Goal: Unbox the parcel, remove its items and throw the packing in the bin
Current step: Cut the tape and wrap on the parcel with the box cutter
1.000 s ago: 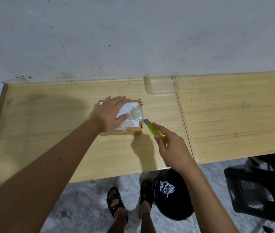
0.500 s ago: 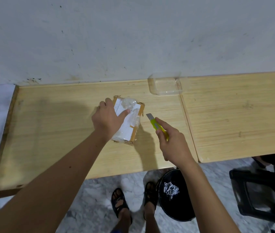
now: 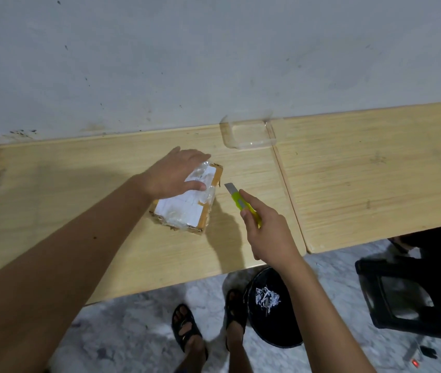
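Note:
A small cardboard parcel (image 3: 187, 208), wrapped in clear tape with a white label on top, lies on the wooden table (image 3: 79, 189). My left hand (image 3: 176, 173) lies flat over its far end, fingers straight and thumb across the label. My right hand (image 3: 270, 230) grips a yellow-green box cutter (image 3: 240, 200) with its blade out. The blade tip sits just right of the parcel, apart from it. A black bin (image 3: 273, 310) with white paper shreds inside stands on the floor below my right forearm.
A clear plastic tray (image 3: 249, 135) sits against the wall at the seam with a second table (image 3: 375, 179) on the right. A black stool (image 3: 413, 297) stands on the floor at right. My sandalled feet (image 3: 187, 329) are beside the bin.
The parcel has turned so its long side runs away from me. My left hand went from gripping its side to lying flat on top. The cutter has stayed beside the parcel's right edge.

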Demonstrator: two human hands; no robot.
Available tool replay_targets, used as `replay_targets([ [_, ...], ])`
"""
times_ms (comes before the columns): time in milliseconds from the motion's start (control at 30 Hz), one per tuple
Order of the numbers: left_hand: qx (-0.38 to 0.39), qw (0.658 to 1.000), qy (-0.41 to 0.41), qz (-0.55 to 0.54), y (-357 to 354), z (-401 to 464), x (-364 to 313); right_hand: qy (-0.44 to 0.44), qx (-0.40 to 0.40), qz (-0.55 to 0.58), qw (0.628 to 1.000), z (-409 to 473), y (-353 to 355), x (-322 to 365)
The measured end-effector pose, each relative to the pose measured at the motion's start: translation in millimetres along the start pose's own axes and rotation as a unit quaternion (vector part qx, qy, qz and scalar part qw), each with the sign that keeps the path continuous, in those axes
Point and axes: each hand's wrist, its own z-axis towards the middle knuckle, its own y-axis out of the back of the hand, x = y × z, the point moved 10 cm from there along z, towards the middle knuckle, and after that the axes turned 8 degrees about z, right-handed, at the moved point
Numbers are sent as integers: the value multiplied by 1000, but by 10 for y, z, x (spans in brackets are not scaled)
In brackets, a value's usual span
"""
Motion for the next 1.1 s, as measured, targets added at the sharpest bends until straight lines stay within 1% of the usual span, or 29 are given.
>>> replay_targets([
  [67,-5,1000,10,-5,44,7,-7,-3,-2,11,1000,-21,-9,-18],
  [133,-26,999,34,-25,68,-36,12,-9,-5,25,1000,-24,-39,-43],
  [300,-77,991,79,-70,-58,-170,119,3,-30,12,999,81,-143,-110],
  [467,-88,989,81,-84,-142,-167,195,1,-18,26,1000,161,-246,-145],
  [600,-119,985,84,-93,-129,-212,186,3,-6,43,999,163,-328,-156],
  [767,-136,984,87,-79,-151,-263,194,13,-5,78,997,169,-381,-149],
  [933,-155,979,83,-102,-158,-273,180,28,-11,96,995,122,-396,-183],
  [1100,-151,977,89,-119,-185,-261,208,26,7,73,997,123,-438,-199],
])
